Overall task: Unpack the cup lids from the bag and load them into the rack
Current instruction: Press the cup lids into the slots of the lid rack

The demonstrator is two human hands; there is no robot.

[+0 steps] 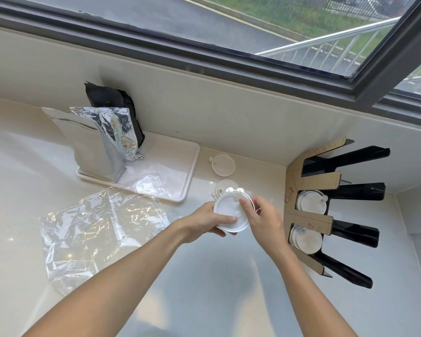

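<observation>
- Your left hand grips a small stack of round white plastic cup lids from its left side, thumb laid across the face of the top lid, fingers curled beneath.
- Your right hand pinches the right edge of the same stack, fingertips on the top lid's face; both hands hold it above the pale glossy surface.
- Small white plug tabs stick up at the far rim of the held stack.
- Loose lid one: white, lying flat on the surface just behind the held stack, partly hidden by it.
- Loose lid two: white, flat, farther back, just beside the white rectangular plastic tray.
- Cardboard-and-black-plastic lid rack: to your right, against the wall, with long black dividers. Two of its slots hold lids standing on edge: upper batch, lower batch. The far slot shows none.
- Crumpled clear plastic bag: lying flat on the surface to the left of your hands, near the tray.
- On the tray: a white pouch, a silver foil pouch and a black pouch, all upright, plus a second sheet of clear film.
- Dark-framed window above the wall, with road and grass outside.
</observation>
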